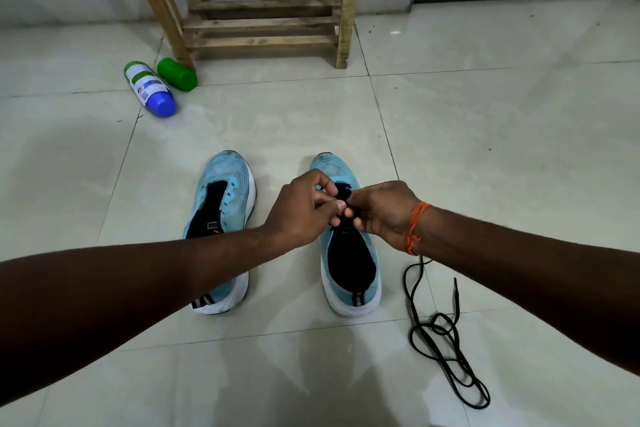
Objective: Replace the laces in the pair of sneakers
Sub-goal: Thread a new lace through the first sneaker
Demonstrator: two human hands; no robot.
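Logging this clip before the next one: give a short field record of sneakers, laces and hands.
left sneaker: on tiled floor, eyelets empty
right sneaker: beside it, under both hands
black lace: over right sneaker's tongue, between the hands
left hand: pinches black lace
right hand: pinches black lace
loose lace: tangled on floor, right of right sneaker

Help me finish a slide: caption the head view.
Left hand and right hand pinch a black lace over the right sneaker; the left sneaker sits unlaced, a loose lace nearby.
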